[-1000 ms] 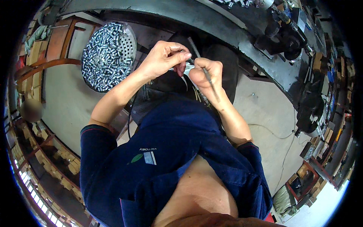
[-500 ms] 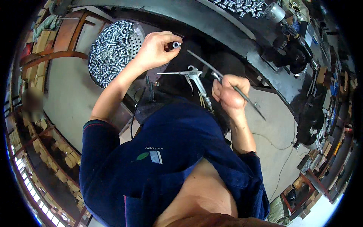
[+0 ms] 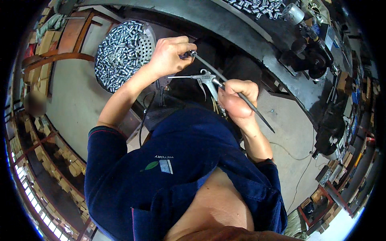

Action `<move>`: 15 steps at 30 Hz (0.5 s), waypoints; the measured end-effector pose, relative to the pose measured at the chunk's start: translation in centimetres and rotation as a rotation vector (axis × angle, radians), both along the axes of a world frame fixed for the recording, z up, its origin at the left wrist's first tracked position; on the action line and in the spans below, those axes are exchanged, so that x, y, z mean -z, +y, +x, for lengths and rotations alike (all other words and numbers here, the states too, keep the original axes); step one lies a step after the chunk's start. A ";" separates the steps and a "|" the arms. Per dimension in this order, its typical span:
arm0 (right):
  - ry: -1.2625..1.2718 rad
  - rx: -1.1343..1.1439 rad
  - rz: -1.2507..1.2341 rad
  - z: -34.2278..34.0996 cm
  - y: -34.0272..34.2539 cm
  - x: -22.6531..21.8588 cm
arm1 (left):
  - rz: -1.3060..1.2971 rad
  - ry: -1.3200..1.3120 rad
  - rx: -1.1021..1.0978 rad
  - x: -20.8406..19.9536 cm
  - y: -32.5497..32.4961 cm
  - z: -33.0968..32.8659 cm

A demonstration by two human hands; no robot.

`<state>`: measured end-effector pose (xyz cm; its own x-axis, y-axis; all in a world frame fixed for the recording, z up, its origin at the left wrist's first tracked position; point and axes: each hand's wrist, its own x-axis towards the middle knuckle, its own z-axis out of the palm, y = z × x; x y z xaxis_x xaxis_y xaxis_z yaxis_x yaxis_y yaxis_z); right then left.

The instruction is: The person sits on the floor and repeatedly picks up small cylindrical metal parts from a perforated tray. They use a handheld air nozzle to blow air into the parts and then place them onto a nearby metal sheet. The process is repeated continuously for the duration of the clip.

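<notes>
My left hand [image 3: 171,56] is closed round a small metal sleeve [image 3: 194,53], whose bright open end shows past my fingertips. My right hand [image 3: 240,98] grips a slim grey rod that tapers at its end, like a round file [image 3: 210,68]. The file's far end meets the mouth of the sleeve; whether it has gone inside I cannot tell. Another shiny cylindrical piece [image 3: 217,82] pokes out beside my right fingers. Between my hands, a silver air blow gun [image 3: 207,78] lies below the file, nozzle to the left.
A round perforated pan [image 3: 147,50] heaped with metal sleeves [image 3: 116,58] stands at the left. Across the far side runs a dark workbench [image 3: 237,38], carrying more sleeves [image 3: 259,6] and a machine with knobs [image 3: 307,56]. A wooden chair [image 3: 74,36] is at far left.
My right hand has moved left, bringing the file's far end to the sleeve. My left hand has turned slightly, so the sleeve's open end faces the file.
</notes>
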<state>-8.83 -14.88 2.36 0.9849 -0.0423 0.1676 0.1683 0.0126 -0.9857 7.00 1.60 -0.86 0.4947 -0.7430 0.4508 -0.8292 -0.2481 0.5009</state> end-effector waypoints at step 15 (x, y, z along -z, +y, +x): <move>-0.047 0.227 0.349 -1.3 -2.4 1.8 | 0.220 -0.121 -0.028 0.6 -5.8 5.1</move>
